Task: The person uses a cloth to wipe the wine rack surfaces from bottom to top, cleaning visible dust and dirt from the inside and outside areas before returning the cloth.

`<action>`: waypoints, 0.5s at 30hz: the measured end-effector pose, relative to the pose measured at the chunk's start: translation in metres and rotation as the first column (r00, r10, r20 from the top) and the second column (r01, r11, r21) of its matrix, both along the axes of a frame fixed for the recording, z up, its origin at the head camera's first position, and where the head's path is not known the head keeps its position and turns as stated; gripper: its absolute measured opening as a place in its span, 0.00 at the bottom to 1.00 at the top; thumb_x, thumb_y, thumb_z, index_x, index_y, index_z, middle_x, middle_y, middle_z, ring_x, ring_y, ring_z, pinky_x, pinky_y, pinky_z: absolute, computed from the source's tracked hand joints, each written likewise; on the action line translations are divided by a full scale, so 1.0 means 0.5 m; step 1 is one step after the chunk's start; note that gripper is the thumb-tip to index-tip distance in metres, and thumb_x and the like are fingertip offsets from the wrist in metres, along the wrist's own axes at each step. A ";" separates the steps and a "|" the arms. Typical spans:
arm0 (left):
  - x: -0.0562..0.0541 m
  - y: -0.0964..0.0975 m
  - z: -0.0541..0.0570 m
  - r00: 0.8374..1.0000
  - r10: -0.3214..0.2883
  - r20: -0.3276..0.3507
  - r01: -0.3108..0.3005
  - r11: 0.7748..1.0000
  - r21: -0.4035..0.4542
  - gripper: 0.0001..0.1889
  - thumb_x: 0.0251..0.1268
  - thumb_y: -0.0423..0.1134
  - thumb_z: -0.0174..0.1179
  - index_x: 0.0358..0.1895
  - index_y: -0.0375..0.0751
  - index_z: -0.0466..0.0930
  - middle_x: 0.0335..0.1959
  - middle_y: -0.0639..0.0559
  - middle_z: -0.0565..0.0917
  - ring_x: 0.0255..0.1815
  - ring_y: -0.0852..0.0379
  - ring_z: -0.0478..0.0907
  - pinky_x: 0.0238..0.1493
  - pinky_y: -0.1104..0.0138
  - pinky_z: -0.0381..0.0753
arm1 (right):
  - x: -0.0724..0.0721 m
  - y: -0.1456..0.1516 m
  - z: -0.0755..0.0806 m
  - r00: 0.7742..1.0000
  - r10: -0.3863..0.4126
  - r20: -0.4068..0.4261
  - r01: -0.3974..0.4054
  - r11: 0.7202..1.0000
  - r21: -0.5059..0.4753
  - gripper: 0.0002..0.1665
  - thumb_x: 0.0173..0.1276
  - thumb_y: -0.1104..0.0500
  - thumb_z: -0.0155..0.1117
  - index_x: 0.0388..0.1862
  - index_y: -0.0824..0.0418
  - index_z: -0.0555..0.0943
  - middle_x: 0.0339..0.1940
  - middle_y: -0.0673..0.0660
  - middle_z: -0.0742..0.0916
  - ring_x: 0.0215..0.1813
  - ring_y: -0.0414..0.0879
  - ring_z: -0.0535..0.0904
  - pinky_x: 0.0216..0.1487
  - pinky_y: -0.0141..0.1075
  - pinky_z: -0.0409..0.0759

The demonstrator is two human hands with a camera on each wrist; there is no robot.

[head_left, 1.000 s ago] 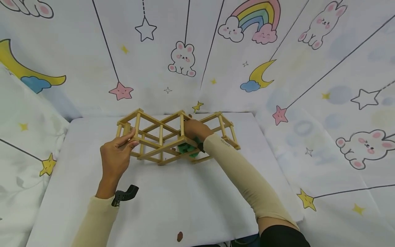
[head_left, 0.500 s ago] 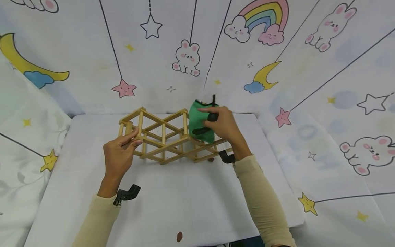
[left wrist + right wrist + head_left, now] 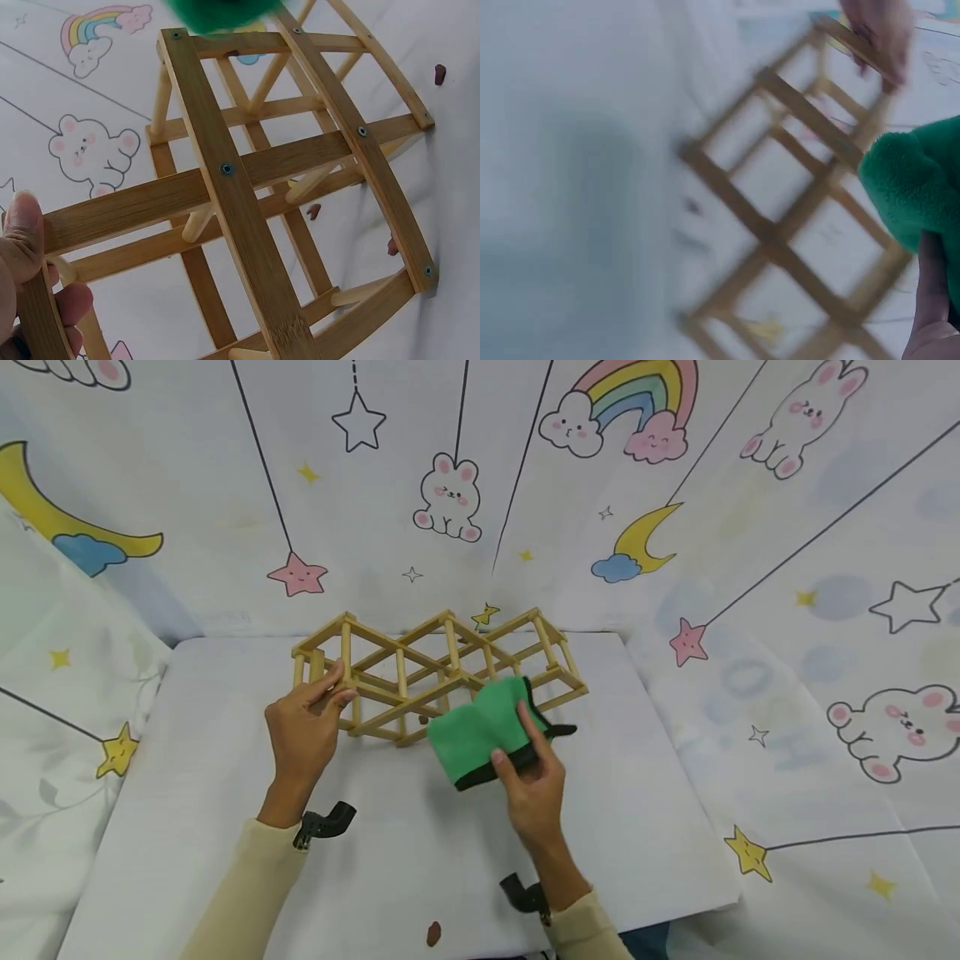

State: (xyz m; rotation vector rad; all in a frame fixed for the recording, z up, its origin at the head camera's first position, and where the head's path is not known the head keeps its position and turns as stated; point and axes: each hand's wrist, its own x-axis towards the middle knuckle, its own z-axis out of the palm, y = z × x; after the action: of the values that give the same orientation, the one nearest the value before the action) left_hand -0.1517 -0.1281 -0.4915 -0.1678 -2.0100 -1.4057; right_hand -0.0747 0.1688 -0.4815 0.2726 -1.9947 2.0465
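A folding lattice rack point(image 3: 401, 672) of light wooden slats and dowels stands stretched out at the back of the white table. My left hand point(image 3: 306, 727) grips its left end, thumb and fingers around a slat in the left wrist view. In front of the rack's right half, my right hand point(image 3: 534, 785) holds a green cloth point(image 3: 476, 727) with black edging and a short black tab. The cloth looks fluffy in the right wrist view and covers part of the rack's lower slats in the head view.
Small brown pieces lie about: one brown piece point(image 3: 433, 933) near the table's front edge, another brown bit point(image 3: 440, 74) beyond the rack in the left wrist view. A white curtain point(image 3: 375, 527) with cartoon drawings rises behind the table point(image 3: 375, 860).
My right hand has drawn the green cloth out from the rack, raised it over the right part, then brought it toward me and down. My left hand keeps gripping the rack's left end.
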 end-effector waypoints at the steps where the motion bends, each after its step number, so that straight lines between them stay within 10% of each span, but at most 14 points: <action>1: -0.005 -0.002 0.000 1.000 -0.003 0.001 0.003 1.000 0.003 0.22 0.58 0.31 0.78 0.58 0.35 0.88 0.53 0.43 0.91 0.43 0.45 0.90 0.37 0.87 0.75 | 0.013 -0.012 -0.030 0.999 -0.007 0.042 0.007 1.000 -0.005 0.44 0.75 0.73 0.65 0.85 0.49 0.65 0.85 0.59 0.67 0.81 0.57 0.68 0.72 0.35 0.78; 5: -0.024 -0.008 0.002 1.000 -0.017 -0.005 0.017 1.000 0.000 0.22 0.58 0.29 0.78 0.57 0.33 0.87 0.53 0.42 0.91 0.44 0.38 0.91 0.42 0.87 0.78 | 0.035 -0.050 -0.130 0.960 0.002 0.281 0.015 0.998 -0.058 0.44 0.79 0.65 0.66 0.85 0.38 0.63 0.86 0.54 0.64 0.76 0.48 0.73 0.63 0.29 0.82; 10: -0.046 -0.014 0.001 0.999 -0.046 0.013 0.046 0.999 0.006 0.22 0.59 0.30 0.77 0.58 0.34 0.87 0.54 0.44 0.90 0.48 0.38 0.91 0.47 0.86 0.80 | 0.023 -0.073 -0.205 0.847 0.058 0.528 0.009 0.992 -0.123 0.48 0.78 0.57 0.69 0.86 0.29 0.58 0.90 0.56 0.53 0.51 0.39 0.73 0.55 0.31 0.82; 12: -0.054 -0.015 0.000 0.997 -0.071 0.016 0.070 0.997 0.024 0.22 0.59 0.29 0.76 0.58 0.34 0.87 0.55 0.43 0.90 0.51 0.39 0.90 0.49 0.85 0.80 | 0.018 -0.073 -0.225 0.807 0.066 0.586 -0.005 0.994 -0.105 0.49 0.78 0.55 0.69 0.87 0.29 0.55 0.91 0.59 0.49 0.59 0.41 0.73 0.61 0.32 0.82; 15: -0.065 -0.015 -0.002 0.996 -0.089 0.017 0.089 0.995 0.036 0.22 0.60 0.28 0.76 0.58 0.32 0.87 0.56 0.43 0.90 0.52 0.39 0.90 0.50 0.84 0.81 | 0.015 -0.063 -0.240 0.770 0.053 0.636 -0.054 0.998 -0.017 0.49 0.81 0.53 0.66 0.88 0.30 0.51 0.81 0.69 0.67 0.61 0.50 0.80 0.60 0.38 0.86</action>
State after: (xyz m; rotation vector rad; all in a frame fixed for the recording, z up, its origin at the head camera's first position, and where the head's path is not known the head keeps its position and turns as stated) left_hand -0.1841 -0.1356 -0.4926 -0.2326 -2.0136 -1.5019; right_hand -0.0670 0.1374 -0.6014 -0.4473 -2.3661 2.3924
